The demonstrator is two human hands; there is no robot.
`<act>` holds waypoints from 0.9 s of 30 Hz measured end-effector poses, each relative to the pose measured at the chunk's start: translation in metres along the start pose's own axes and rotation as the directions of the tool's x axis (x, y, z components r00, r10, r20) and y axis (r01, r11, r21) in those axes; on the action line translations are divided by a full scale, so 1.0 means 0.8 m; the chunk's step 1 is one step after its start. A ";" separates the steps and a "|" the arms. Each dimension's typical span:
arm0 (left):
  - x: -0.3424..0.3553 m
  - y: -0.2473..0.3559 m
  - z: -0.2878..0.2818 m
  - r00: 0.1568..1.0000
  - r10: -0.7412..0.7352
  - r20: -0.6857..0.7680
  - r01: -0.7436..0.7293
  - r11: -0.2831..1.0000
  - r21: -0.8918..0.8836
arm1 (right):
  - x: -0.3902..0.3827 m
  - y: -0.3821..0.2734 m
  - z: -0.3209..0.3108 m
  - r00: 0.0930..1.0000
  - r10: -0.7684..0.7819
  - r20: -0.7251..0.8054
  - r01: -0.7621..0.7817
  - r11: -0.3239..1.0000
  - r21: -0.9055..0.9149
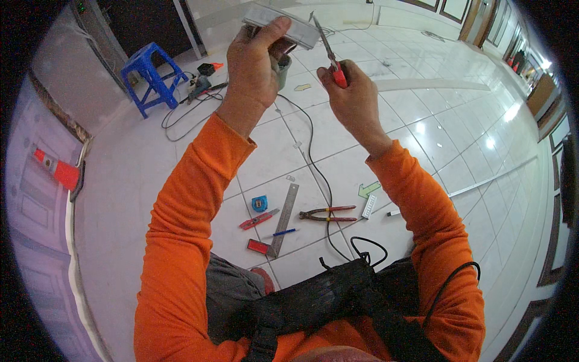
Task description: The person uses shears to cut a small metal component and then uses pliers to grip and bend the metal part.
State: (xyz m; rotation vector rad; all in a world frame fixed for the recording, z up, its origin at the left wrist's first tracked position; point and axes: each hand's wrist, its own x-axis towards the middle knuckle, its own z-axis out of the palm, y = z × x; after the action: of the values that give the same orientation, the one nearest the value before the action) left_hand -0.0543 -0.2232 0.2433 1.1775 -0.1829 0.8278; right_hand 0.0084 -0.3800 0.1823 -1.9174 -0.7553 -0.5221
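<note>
Raised at the top of the view, my left hand (253,66) grips a short piece of silver metal channel (283,25), thumb pressed along its face. To its right, my right hand (354,99) is closed around the red handle of a pair of metal snips (327,47). Their narrow metal jaws point upward, close to the channel's right end; whether they touch it I cannot tell. On the tiled floor below lie a blue tape measure (259,203), a red utility knife (259,219), a try square (287,211), a blue pen (286,231) and red-handled pincers (325,213).
A blue plastic stool (151,75) stands at the far left, beside a corded power tool (198,87). A black cable (312,142) runs across the tiles towards me. An orange cone (57,170) is by the left wall. A long pale strip (434,85) lies farther off.
</note>
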 end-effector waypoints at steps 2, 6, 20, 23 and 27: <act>-0.001 -0.001 -0.002 0.999 -0.026 -0.030 0.028 0.998 0.054 | 0.009 0.009 -0.005 1.000 -0.005 -0.021 0.002 0.990 -0.138; -0.004 -0.009 -0.009 1.000 -0.013 -0.010 0.015 0.972 0.233 | 0.026 0.029 -0.022 0.995 -0.097 -0.021 0.082 0.925 -0.372; 0.010 -0.012 -0.018 0.992 -0.126 0.008 0.126 0.991 -0.043 | -0.007 -0.006 -0.003 0.823 0.107 0.558 -0.503 0.596 0.626; 0.010 -0.012 -0.022 0.995 -0.100 0.019 0.101 0.994 -0.047 | -0.006 -0.008 -0.002 0.839 0.092 0.537 -0.484 0.576 0.659; 0.014 -0.009 -0.029 0.999 -0.009 0.054 0.006 0.998 0.059 | 0.000 0.002 -0.002 0.883 0.125 0.453 -0.383 0.750 0.539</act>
State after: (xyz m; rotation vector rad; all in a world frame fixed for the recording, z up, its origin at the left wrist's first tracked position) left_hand -0.0484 -0.1984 0.2342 1.2560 -0.1995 0.7998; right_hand 0.0096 -0.3822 0.1823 -1.4611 -0.7674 0.2903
